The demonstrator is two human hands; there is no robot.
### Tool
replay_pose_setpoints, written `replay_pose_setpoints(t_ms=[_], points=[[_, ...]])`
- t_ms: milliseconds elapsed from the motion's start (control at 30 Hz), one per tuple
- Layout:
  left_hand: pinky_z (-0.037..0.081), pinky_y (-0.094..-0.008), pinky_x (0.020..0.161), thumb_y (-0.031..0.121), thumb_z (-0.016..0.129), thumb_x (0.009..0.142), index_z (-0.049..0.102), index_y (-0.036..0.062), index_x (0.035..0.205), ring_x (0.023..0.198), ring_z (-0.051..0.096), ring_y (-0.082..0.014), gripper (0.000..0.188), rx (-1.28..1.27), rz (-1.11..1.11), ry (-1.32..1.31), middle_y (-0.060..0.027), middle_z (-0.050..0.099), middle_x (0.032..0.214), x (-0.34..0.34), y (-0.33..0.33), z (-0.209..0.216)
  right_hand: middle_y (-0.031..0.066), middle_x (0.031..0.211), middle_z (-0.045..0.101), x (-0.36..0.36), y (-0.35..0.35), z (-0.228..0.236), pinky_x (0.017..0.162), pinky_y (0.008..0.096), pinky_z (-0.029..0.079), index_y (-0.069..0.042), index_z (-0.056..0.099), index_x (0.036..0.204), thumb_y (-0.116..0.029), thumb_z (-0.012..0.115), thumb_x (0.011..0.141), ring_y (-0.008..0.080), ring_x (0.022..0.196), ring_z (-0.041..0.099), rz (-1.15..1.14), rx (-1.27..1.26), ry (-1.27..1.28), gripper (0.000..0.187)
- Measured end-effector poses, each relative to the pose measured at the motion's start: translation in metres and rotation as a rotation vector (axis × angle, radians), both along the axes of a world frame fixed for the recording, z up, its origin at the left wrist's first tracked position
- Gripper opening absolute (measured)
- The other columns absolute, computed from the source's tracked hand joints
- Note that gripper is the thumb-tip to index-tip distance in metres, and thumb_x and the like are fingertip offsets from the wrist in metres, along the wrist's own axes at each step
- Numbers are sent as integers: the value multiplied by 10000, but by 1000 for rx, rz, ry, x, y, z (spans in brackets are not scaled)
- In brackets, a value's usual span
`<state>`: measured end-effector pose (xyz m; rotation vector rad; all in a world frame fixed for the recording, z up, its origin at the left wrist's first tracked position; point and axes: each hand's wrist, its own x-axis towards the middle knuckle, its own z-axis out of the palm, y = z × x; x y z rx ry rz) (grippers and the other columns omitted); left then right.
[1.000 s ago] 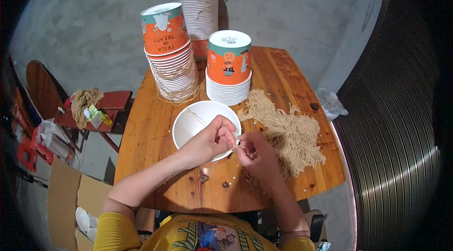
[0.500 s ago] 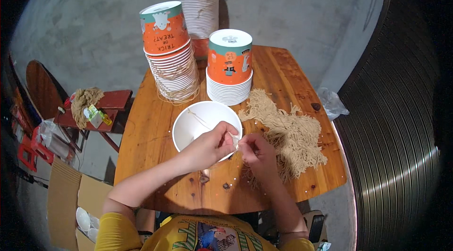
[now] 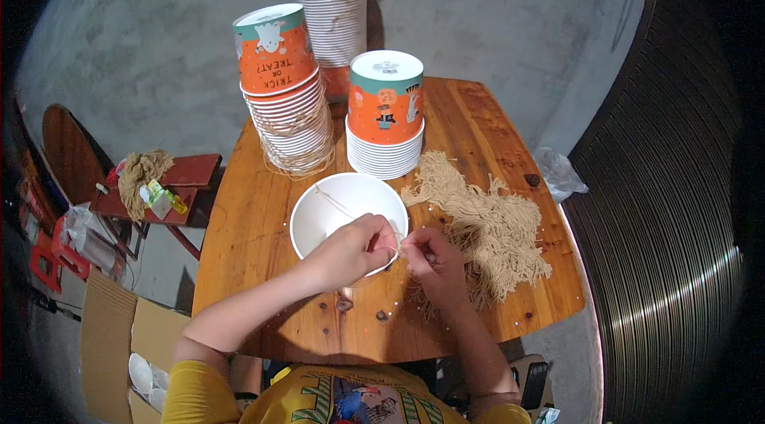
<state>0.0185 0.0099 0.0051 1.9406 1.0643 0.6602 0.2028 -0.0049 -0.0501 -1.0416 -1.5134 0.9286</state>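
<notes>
I see my two forearms come in from six o'clock, out of yellow sleeves, and meet above the near part of the wooden table. My left hand is curled nearly closed, fingers pinched at the near rim of the white paper bowl, which it partly covers. My right hand sits just at three o'clock of it, also pinched tight, fingertips almost touching the left ones. Between them runs a thin beige string that crosses the bowl's inside towards ten o'clock. I cannot make out exactly how the string is fixed at the rim; the fingers hide it.

At three o'clock of the bowl lies a heap of cut strings, partly under my right wrist. Beyond the bowl, at twelve o'clock, stands a short stack of orange printed cups; at eleven o'clock a taller leaning stack with strings hanging on it. Farthest back rises a plain white stack.
</notes>
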Motion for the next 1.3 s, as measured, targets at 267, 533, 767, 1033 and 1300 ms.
replay_pose_setpoints(t_ms=[267,533,767,1033,1300], points=[[437,-285,632,69,563,860,505,52,934,669,489,-113,95,-73,-29,-156,-22,501,705,5,3,-13,-30,734,534,1,-2,-4,547,190,389,-51,556,914,-97,583,883,31,606,475,4,-25,-1,61],[460,-400,675,130,594,858,513,31,905,776,583,-342,137,215,120,73,-162,567,815,13,-11,4,-3,780,577,3,-3,-5,568,191,429,-44,547,926,-83,564,899,38,626,512,62,-57,135,50],[479,-378,692,95,620,852,579,40,893,797,610,-305,80,351,108,101,-141,585,850,12,-12,-5,4,779,581,4,-1,-6,569,195,442,-44,538,926,-77,557,905,42,629,515,58,-94,71,44],[477,-372,687,124,588,873,582,17,897,765,605,-305,109,309,116,-45,-142,583,849,9,-8,-10,6,774,578,5,-1,-9,627,209,447,-32,542,967,-69,522,917,59,677,524,67,-65,37,66],[473,-359,649,151,566,902,523,12,887,728,617,-254,146,161,151,-26,-128,600,803,8,-12,3,-7,768,558,1,-1,7,641,221,424,-27,610,1007,-87,556,889,66,672,503,84,-25,51,143]])
